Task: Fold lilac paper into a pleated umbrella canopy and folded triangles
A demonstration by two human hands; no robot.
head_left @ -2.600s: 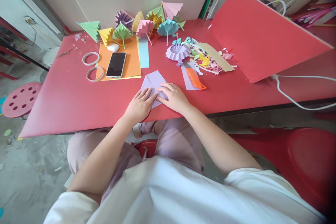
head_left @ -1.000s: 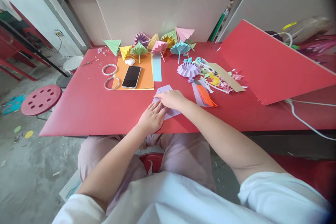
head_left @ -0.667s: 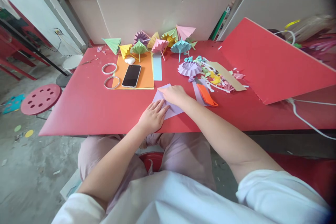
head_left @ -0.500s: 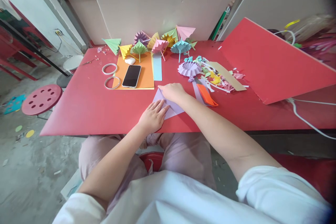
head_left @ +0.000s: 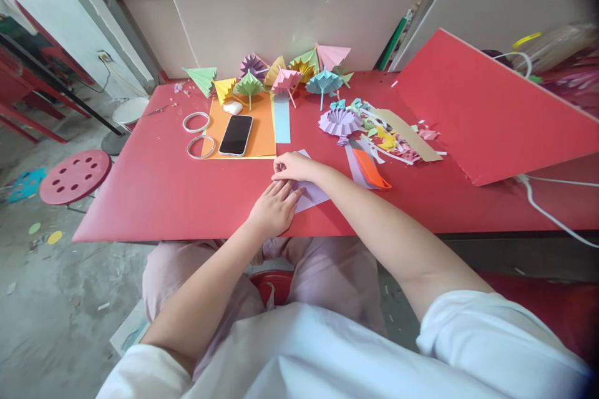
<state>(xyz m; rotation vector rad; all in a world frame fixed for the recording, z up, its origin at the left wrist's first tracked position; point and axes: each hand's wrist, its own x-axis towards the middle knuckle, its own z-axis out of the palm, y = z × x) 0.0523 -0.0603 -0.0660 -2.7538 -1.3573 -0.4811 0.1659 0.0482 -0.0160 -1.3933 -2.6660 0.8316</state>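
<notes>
1. Lilac paper point(head_left: 312, 196): laid on the red table point(head_left: 150, 199), near its front edge; partly covered by both hands.
2. Left hand point(head_left: 272, 209): rested flat on the paper, fingers extended; nothing seen clamped.
3. Right hand point(head_left: 299, 166): fingers curled, placed just beyond the left fingertips; whether paper is pinched cannot be told.
4. Risk, paper: could be skewed, and any crease set crooked, should the left hand's pressure be eased.
5. Risk, orange tool point(head_left: 372, 169): laid over a lilac strip point(head_left: 354, 165); could be knocked by a rightward swing of the forearm.
</notes>
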